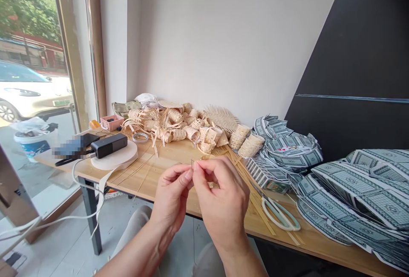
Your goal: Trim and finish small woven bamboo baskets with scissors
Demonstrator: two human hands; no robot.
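My left hand [172, 194] and my right hand [220, 200] meet above the near edge of the wooden table [179, 151]. Both pinch a thin, short strip or needle-like piece [192, 164] between thumb and fingertips; it is too small to name. A pile of small woven bamboo baskets and loose strips [179, 125] lies farther back on the table. Long thin bamboo sticks [252, 191] run under my right hand. White-handled scissors [281, 215] lie to the right of my right hand.
Fanned arcs of patterned playing cards [351, 191] cover the table's right side. A black charger box [109, 145] sits on a round white disc, with a tape roll [140, 137] and a pink tray [111, 122] nearby. A black panel [358, 76] leans on the wall; a window is left.
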